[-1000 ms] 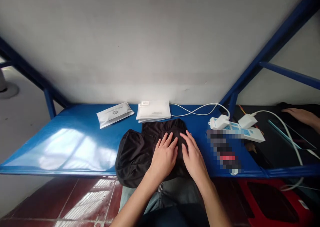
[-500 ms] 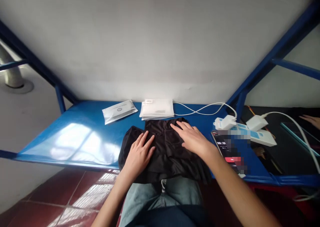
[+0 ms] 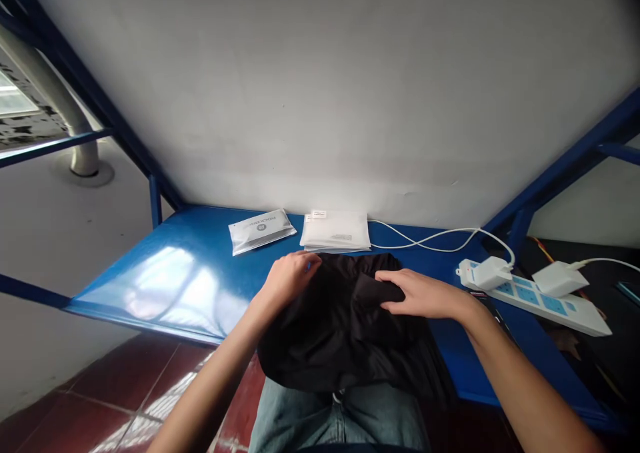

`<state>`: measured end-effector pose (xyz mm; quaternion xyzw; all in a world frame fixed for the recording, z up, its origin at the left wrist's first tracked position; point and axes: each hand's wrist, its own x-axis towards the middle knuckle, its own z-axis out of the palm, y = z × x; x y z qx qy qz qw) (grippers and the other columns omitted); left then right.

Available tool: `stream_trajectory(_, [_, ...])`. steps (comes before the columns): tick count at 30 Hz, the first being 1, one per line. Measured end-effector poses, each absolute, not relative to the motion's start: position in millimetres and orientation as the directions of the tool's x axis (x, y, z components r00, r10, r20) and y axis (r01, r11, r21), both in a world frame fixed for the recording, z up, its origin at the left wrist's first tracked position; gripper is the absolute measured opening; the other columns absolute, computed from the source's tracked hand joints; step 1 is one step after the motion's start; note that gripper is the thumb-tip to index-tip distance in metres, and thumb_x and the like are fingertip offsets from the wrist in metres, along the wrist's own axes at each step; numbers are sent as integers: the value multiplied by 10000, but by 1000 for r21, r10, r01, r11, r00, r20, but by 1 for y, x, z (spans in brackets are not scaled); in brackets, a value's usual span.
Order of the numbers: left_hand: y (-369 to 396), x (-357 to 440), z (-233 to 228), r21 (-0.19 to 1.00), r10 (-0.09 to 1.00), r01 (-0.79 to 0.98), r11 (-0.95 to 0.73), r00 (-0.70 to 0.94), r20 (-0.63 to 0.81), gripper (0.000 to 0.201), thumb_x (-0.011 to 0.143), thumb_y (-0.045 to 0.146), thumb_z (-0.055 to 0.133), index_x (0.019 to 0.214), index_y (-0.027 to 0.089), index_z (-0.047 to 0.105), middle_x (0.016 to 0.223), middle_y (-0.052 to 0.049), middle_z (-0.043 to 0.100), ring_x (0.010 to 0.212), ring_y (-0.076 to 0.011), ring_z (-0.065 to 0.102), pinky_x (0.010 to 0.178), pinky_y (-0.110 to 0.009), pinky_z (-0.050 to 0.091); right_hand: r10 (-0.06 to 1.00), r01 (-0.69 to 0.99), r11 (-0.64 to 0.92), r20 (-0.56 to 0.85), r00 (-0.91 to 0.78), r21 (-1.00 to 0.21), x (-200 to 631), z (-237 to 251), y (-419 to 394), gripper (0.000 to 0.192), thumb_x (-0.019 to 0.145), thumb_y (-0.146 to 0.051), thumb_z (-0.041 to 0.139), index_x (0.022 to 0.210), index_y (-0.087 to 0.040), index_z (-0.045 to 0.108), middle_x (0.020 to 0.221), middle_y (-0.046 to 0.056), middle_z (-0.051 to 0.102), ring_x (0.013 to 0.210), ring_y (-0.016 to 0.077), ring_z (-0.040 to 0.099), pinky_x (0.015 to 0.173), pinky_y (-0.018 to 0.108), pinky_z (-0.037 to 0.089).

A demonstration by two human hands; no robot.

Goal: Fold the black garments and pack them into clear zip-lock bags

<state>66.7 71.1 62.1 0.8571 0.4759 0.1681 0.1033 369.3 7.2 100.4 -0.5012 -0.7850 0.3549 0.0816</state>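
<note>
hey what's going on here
A person in jeans is handling a black cloth at the front of a blue tabletop. The right hand pinches a fold of it between thumb and fingers. The left hand is curled at its far left edge; whether it grips the cloth is hard to tell. The cloth lies rumpled. Behind it, by the wall, are a printed packet and a stack of white packets.

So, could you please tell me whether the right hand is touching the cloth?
Touching: the head view shows the right hand pinching a raised fold of the cloth.
</note>
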Motion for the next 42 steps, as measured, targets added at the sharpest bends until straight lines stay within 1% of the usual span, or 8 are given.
stream_trajectory(7, [165, 94, 45, 317, 774, 707, -632, 584, 244, 280, 1020, 301, 556, 1205, 210, 745, 1319, -89, 719, 1260, -251, 646, 1059, -328, 488, 959, 649, 61, -136, -248, -758, 348, 39, 46, 679, 843, -503, 728, 1430, -193, 585, 1497, 135, 593, 1386, 321, 553, 1158, 482, 431])
stream_trajectory(13, [183, 93, 21, 284, 787, 735, -616, 593, 170, 260, 1028, 305, 543, 1155, 250, 762, 1224, -75, 765, 1149, -231, 708, 944, -280, 523, 949, 656, 120, -107, -295, -745, 339, 32, 47, 655, 879, -527, 712, 1431, -193, 597, 1483, 127, 610, 1360, 302, 582, 1154, 464, 443])
stream_trajectory(17, [180, 85, 58, 222, 827, 797, -562, 533, 179, 287, 1038, 290, 487, 1035, 219, 765, 953, -109, 784, 929, -260, 741, 803, -300, 513, 944, 618, 120, -104, -314, -777, 338, 39, 44, 591, 882, -537, 710, 1383, -233, 638, 1428, 89, 660, 1299, 288, 631, 1111, 422, 490])
stream_trajectory(24, [45, 48, 114, 103, 856, 864, -493, 460, 238, 277, 1024, 250, 431, 973, 230, 702, 865, -92, 687, 701, -220, 656, 570, -297, 413, 937, 529, 107, -93, -337, -842, 338, 41, 41, 575, 870, -494, 725, 1368, -219, 643, 1382, 96, 690, 1244, 302, 665, 1082, 434, 512])
stream_trajectory(28, [-25, 65, 58, 260, 908, 874, -411, 417, 34, 245, 987, 188, 489, 1153, 269, 650, 854, -46, 701, 668, -210, 677, 549, -281, 415, 941, 555, 94, -110, -321, -826, 340, 34, 37, 685, 801, -512, 793, 1400, -224, 626, 1418, 106, 665, 1288, 320, 637, 1108, 430, 498])
stream_trajectory(33, [-30, 76, 12, 519, 970, 819, -244, 213, 119, 179, 1035, 344, 464, 969, 232, 587, 842, -21, 669, 774, -195, 664, 662, -278, 439, 965, 616, 89, -85, -247, -783, 349, 20, 32, 780, 809, -532, 779, 1483, -207, 557, 1530, 135, 561, 1416, 362, 519, 1213, 529, 372])
stream_trajectory(39, [-30, 56, 23, 683, 922, 642, -350, 364, 131, 59, 961, 198, 499, 971, 229, 548, 854, 1, 592, 756, -165, 588, 709, -274, 419, 979, 547, 57, -61, -195, -835, 375, 33, 28, 708, 763, -558, 826, 1381, -262, 651, 1472, 89, 625, 1374, 373, 563, 1207, 547, 389])
stream_trajectory(42, [-32, 50, 23, 705, 902, 600, -378, 410, 134, 81, 985, 213, 477, 911, 226, 507, 864, -4, 567, 767, -165, 562, 724, -282, 418, 988, 328, -10, -59, -141, -945, 373, 44, 22, 689, 761, -533, 841, 1372, -284, 643, 1400, 77, 684, 1286, 344, 643, 1153, 505, 471])
